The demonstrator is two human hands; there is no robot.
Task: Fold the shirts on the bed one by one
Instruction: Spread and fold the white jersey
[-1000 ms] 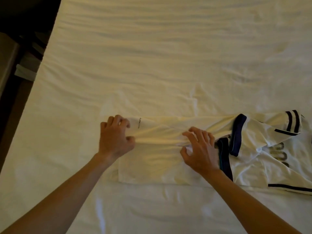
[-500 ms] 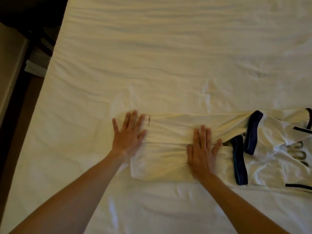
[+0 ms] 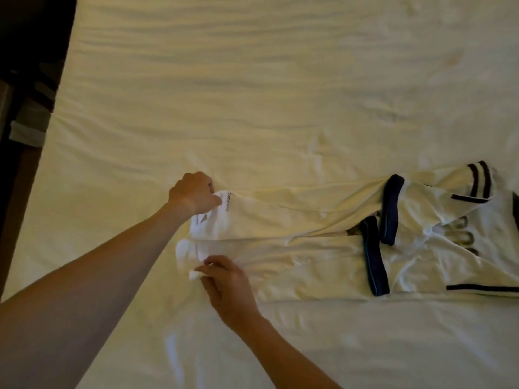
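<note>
**Both hands gripping the hem end of a white shirt on a cream bed**

A wide bed covered in a wrinkled cream cotton sheet [image 3: 252, 94] is filling almost the whole view, its folds running mostly left to right. Along the left edge a strip of dark floor and dim furniture [image 3: 25, 108] is showing, too shadowed to make out.

A white short-sleeved sports shirt with navy collar and navy sleeve stripes [image 3: 323, 248] is lying lengthwise across the near right part of the bed, already folded into a long narrow band. Its collar end is pointing right and running past the right edge of the view, while its hem end is lying near the middle.

The left hand [image 3: 195, 193] is curling into a fist around the far corner of the hem, beside a small printed label. The right hand [image 3: 227, 282] is pinching the near corner of the hem between thumb and fingers, bunching the cloth there. Both bare forearms are reaching in from the near left, the left one crossing over the sheet and hiding part of it.
</note>
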